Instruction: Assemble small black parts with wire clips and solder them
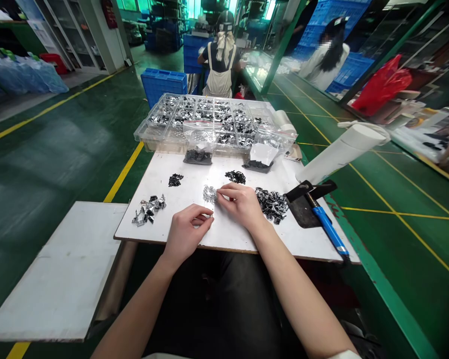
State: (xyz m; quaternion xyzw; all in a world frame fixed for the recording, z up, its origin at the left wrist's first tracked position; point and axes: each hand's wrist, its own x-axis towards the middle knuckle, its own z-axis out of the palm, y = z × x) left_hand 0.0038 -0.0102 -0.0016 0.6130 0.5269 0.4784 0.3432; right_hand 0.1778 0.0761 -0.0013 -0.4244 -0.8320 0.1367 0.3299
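My left hand (189,230) is over the front of the white board (217,234), its thumb and fingertips pinched together; whatever tiny part is between them is too small to name. My right hand (244,203) reaches to the edge of a pile of small silvery metal pieces (209,194), fingertips closed at it; they hide whatever they hold. Right of that hand spreads a heap of black and shiny parts (272,204). Beyond it are two small piles of black pieces (235,176), (175,180). Shiny and dark clips (148,209) lie loose at the left.
A compartmented clear plastic tray (142,133) full of shiny parts stands at the back, with zip bags of black parts (197,156) before it. At right are a blue-handled tool (328,227) on a black holder and a white roll (340,152). Another person (220,65) sits ahead.
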